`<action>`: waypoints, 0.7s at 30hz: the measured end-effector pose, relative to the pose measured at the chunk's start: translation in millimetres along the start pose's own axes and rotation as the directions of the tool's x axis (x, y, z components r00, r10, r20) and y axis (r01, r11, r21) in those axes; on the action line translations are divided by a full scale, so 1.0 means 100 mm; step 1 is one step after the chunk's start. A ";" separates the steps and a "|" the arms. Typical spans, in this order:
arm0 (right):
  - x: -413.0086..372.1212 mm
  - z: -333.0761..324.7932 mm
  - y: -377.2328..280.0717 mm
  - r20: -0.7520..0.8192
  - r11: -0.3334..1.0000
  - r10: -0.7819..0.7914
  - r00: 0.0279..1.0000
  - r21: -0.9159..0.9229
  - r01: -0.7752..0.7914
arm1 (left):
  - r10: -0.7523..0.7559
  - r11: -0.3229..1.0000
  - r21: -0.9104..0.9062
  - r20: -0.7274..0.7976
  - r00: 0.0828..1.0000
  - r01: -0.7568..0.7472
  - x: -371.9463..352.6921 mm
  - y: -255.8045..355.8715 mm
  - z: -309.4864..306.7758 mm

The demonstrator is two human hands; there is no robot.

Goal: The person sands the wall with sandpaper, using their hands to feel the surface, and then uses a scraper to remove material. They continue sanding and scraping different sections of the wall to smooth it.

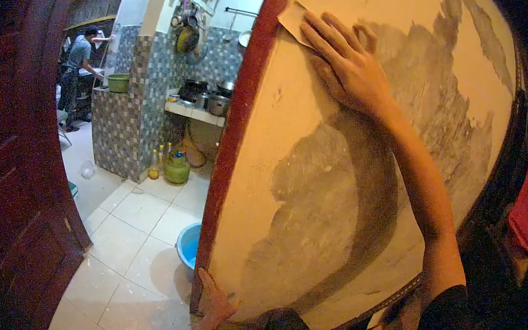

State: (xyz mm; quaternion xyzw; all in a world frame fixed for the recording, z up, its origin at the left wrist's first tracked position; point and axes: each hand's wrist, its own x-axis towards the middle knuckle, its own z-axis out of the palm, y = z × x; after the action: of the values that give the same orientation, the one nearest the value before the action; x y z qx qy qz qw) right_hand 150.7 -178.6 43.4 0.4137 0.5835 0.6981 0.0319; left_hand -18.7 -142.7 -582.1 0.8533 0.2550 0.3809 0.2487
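My right hand (pixel 349 65) lies high on the wall with its fingers stretched over a folded sheet of sandpaper (pixel 292 21), pressing it flat to the surface beside the frame. One corner of the sheet sticks out past the fingertips; the rest is hidden under the hand. The wall (pixel 263 159) is cream, with large grey patches (pixel 323 204) where the paint is gone. Low down, my left hand (pixel 216 302) rests with fingers apart against the bottom of the dark red door frame (pixel 238 148) and the wall's edge.
An open dark red door (pixel 23 184) stands at the left. Through the doorway are a blue bucket (pixel 190 245), a green gas cylinder (pixel 177 169), a tiled counter (pixel 115 127) with a green basin (pixel 118 83), and pots (pixel 217 103). Another person (pixel 79 68) stands at the back.
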 end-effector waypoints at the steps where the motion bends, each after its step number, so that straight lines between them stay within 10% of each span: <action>1: -0.02 0.00 -0.02 0.016 1.000 0.008 1.000 0.004 -0.008 | 0.003 0.999 0.045 0.007 1.000 -0.003 0.00 0.02 -0.02; 11: 0.04 -0.16 -0.10 0.117 0.991 0.055 0.992 0.114 -0.069 | -0.212 0.974 0.119 0.165 0.963 0.194 0.07 0.26 -0.22; 21: -0.04 -0.08 -0.04 -0.012 0.987 -0.014 1.000 0.162 0.016 | -0.114 0.985 0.137 0.083 0.990 0.102 0.00 0.10 -0.09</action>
State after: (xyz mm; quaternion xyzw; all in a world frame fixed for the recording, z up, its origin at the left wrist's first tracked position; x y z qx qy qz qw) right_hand 146.5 -186.0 37.9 0.4069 0.6414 0.6504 0.0003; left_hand -22.9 -147.7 -570.7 0.8692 0.3140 0.3102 0.2230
